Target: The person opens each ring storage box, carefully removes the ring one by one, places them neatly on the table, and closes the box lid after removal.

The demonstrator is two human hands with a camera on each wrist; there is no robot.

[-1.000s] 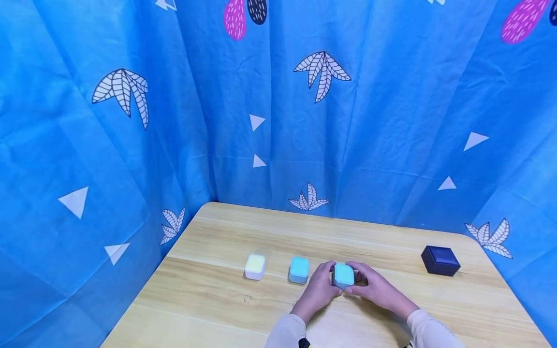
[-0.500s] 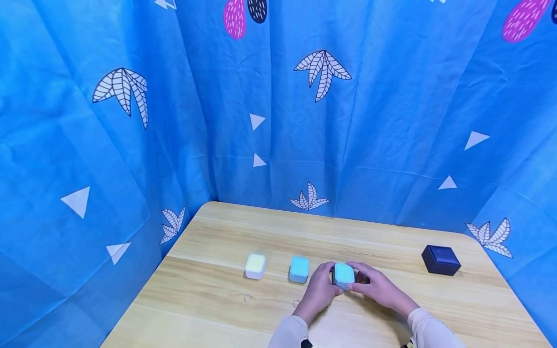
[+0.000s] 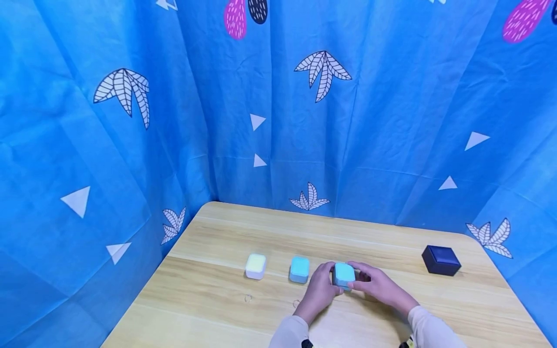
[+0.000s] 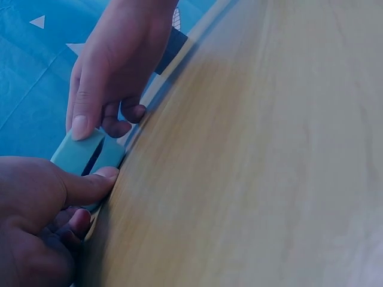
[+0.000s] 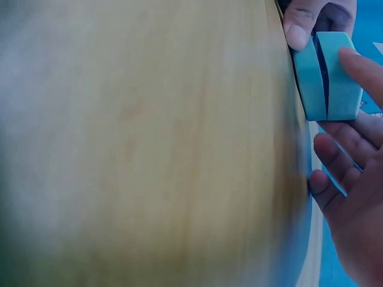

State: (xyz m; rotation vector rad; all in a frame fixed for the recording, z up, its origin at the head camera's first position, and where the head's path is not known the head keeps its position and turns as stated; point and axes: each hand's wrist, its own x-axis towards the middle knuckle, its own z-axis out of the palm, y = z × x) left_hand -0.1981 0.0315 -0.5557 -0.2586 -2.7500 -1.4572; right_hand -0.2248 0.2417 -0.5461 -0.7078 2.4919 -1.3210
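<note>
Turquoise box (image 3: 345, 272), smooth and round-cornered, sits between your hands: your left hand (image 3: 320, 290) pinches its base (image 5: 310, 89), your right hand (image 3: 377, 288) its lid (image 5: 340, 89). Over the last second both hands barely shifted, yet the lid seems tipped back; with that narrow dark gap, opening looks just begun.

The turquoise box (image 3: 344, 273) is partly covered by fingers (image 3: 360, 286); its interior cannot be discerned. Two thin loops (image 3: 248, 298) are too small to be identified. Surface (image 3: 196, 314) and sleeves (image 3: 435, 331) are cut off by the head view's lower edge.
</note>
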